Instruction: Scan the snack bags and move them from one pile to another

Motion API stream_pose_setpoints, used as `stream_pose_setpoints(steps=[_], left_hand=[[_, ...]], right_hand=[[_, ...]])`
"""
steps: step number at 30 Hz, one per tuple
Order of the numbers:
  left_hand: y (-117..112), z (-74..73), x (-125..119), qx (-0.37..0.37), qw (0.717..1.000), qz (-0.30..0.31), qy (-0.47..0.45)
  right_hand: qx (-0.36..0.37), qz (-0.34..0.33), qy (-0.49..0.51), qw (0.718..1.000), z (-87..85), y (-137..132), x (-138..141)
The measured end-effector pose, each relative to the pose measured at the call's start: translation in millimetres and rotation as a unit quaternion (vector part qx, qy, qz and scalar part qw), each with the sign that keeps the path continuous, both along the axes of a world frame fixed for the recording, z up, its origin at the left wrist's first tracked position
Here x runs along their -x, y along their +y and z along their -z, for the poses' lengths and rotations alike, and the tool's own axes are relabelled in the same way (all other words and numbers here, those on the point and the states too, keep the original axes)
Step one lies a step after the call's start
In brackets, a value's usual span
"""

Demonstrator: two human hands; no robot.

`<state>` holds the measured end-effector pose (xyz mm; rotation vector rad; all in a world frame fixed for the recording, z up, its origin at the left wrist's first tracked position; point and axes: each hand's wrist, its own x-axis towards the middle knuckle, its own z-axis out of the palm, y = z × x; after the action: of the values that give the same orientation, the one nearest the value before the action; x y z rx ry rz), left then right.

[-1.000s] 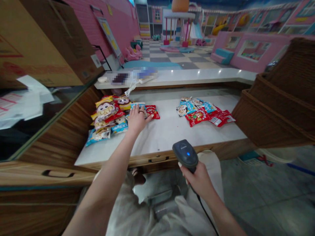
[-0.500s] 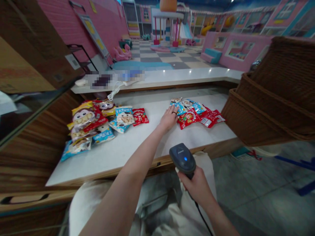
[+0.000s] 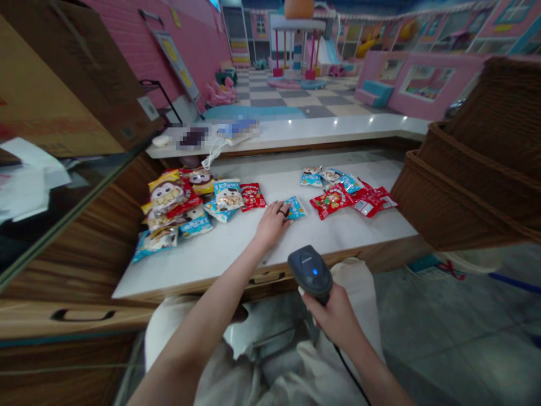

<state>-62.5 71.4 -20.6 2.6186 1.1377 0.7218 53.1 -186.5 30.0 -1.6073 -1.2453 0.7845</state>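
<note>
My left hand [image 3: 273,224], with a dark ring on one finger, grips the left end of a small blue snack bag [image 3: 296,207] on the white desk [image 3: 236,245]. Its fingers cover part of the bag. Wrapped around the handle of a dark barcode scanner [image 3: 310,272] is my right hand [image 3: 338,316]; a blue light glows on the scanner's top and a black cord hangs below. To the right lie red snack bags [image 3: 332,200] and blue-and-white ones [image 3: 311,178]. A heap of yellow, red and blue bags [image 3: 169,194] sits at the left.
Wicker baskets [image 3: 469,169] stand at the desk's right end. Cardboard boxes [image 3: 84,84] and white papers [image 3: 31,180] are on the left. A raised white ledge [image 3: 313,128] runs along the back, with a white cable [image 3: 214,151] hanging over it. Drawer handles [image 3: 82,316] line the front.
My left hand has moved left and nearer, bringing a blue snack bag away from the right group to the desk's middle. The scanner stays in my right hand. The view has shifted slightly.
</note>
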Motion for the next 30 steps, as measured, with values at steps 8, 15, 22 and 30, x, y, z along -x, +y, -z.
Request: stream_pose_setpoints(steps=[8,15,22,30], left_hand=[[-43.5,-3.9,43.8,0.198,0.911,-0.009,-0.362],[-48.9,-5.5,47.4,0.477,0.587,-0.100,-0.647],[-53.1,-7.0,45.3,0.474,0.603,-0.074,-0.637],[-53.6,-6.7,46.4,0.486,0.587,-0.072,-0.643]], right_hand=[[0.009,-0.020,0.012,1.000,-0.9,-3.2,12.7],[0.017,-0.017,0.010,1.000,-7.1,-1.1,17.6],[0.017,-0.028,0.009,0.999,-6.5,3.5,27.1],[0.012,-0.032,0.012,0.999,-5.2,11.8,34.7]])
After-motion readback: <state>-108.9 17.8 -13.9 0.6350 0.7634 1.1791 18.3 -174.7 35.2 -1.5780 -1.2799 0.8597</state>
